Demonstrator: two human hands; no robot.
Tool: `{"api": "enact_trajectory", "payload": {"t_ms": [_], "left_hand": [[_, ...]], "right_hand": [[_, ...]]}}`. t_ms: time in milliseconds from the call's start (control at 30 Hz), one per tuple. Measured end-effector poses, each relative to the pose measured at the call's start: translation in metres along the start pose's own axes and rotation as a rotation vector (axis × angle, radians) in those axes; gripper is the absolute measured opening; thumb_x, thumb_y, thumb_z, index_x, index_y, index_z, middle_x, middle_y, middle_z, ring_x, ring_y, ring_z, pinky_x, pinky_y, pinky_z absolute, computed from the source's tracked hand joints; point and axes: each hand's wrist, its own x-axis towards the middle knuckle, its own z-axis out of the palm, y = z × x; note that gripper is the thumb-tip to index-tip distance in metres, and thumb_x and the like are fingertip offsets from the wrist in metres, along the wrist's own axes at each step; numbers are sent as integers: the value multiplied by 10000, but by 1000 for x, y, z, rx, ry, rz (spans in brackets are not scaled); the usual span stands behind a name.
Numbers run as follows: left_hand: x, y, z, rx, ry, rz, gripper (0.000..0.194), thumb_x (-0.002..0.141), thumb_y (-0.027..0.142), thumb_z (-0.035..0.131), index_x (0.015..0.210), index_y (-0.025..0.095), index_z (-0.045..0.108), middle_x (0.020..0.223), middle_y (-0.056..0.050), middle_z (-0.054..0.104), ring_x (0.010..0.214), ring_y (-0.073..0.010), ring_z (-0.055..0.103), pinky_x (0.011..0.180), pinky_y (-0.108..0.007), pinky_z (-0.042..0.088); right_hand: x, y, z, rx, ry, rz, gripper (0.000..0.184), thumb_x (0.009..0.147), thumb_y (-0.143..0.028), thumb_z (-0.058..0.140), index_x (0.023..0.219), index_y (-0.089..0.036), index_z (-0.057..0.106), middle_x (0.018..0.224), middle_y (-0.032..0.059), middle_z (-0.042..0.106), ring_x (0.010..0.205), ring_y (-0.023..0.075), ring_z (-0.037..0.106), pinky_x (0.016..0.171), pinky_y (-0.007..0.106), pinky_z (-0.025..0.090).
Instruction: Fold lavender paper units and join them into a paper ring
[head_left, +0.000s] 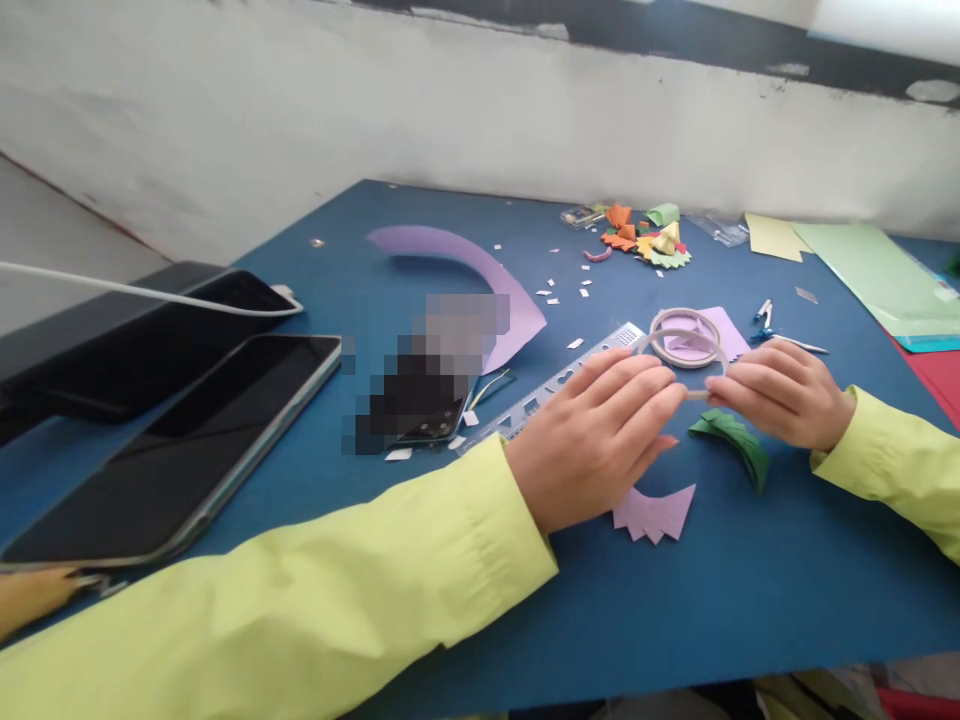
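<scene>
Two hands in lime-yellow sleeves hold a thin, pale roll of tape (686,338) just above a blue desk (750,590). The left hand (596,430) and right hand (780,392) both pinch the ring's near edge with their fingers. Below lie a folded green paper fan (739,440), a zigzag lilac paper piece (655,513) and a stencil ruler (555,385). Tablets (187,450) rest at left; a scuffed white wall (450,110) stands behind.

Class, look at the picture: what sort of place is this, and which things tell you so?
Probably a paper-craft desk: cut purple paper, small folded paper pieces and a stencil ruler lie on a blue table.
</scene>
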Motion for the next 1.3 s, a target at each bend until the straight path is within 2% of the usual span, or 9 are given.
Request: {"api": "enact_trajectory", "payload": {"t_ms": [133, 300, 400, 533, 667, 867, 1033, 1200, 1300], "left_hand": [[0, -2, -1, -93, 60, -8, 184, 960, 210, 431, 1077, 140, 553, 973, -82, 681, 975, -208, 609, 1065, -428, 344], [-2, 5, -5, -266, 127, -51, 131, 946, 141, 410, 991, 160, 532, 847, -36, 665, 805, -138, 629, 1007, -379, 424], [-4, 10, -4, -298, 172, -114, 132, 942, 121, 409, 983, 158, 530, 828, -55, 666, 781, -149, 623, 819, -303, 510], [-7, 11, -3, -305, 162, -183, 93, 951, 195, 478, 938, 161, 563, 743, -46, 654, 662, -150, 592, 625, -258, 471], [-8, 10, -4, -346, 90, -173, 141, 948, 270, 511, 852, 174, 552, 638, -12, 607, 566, -142, 542, 575, -268, 433], [-10, 10, -5, -394, 53, -89, 118, 962, 178, 409, 972, 169, 526, 776, -52, 676, 661, -150, 606, 670, -293, 480], [-12, 12, -4, -329, 58, -63, 55, 951, 209, 488, 944, 167, 524, 715, -28, 668, 567, -140, 582, 561, -271, 415], [-12, 13, -4, -274, 47, -79, 122, 964, 242, 455, 914, 166, 536, 619, 16, 601, 504, -130, 552, 509, -262, 377], [-12, 13, -3, -283, 39, -7, 202, 972, 318, 417, 891, 167, 524, 585, 19, 572, 501, -141, 549, 512, -276, 398]], "right_hand": [[5, -6, -10, -31, 127, -74, 96, 898, -147, 566, 976, -203, 562, 831, 12, 614, 755, 137, 572, 657, 290, 467], [11, 10, 5, -51, 219, -8, 135, 977, -182, 364, 1046, -224, 472, 834, 37, 564, 710, 148, 554, 631, 305, 468], [19, 10, 11, -71, 189, 28, 165, 960, -174, 410, 1118, -192, 456, 851, 48, 591, 722, 158, 570, 635, 320, 472], [25, -4, 4, -89, 115, -19, 237, 905, -144, 524, 1141, -165, 520, 759, 16, 614, 648, 149, 567, 567, 308, 444], [26, -11, -6, -61, 91, -48, 227, 916, -115, 483, 1123, -177, 551, 739, 9, 652, 641, 141, 604, 557, 294, 463], [28, -10, -7, -59, 61, 52, 262, 905, -132, 539, 1166, -155, 539, 864, 80, 713, 757, 168, 666, 649, 298, 528], [30, -16, -15, -71, 41, -92, 192, 886, -140, 573, 1069, -94, 605, 791, 75, 718, 710, 171, 673, 599, 291, 532], [38, -24, -28, -217, 37, -269, 147, 906, -173, 537, 913, -146, 682, 770, 37, 719, 655, 146, 655, 561, 271, 520], [39, -25, -28, -143, 48, -215, 181, 919, -159, 500, 942, -150, 679, 769, 41, 722, 656, 155, 660, 550, 275, 521]]}}
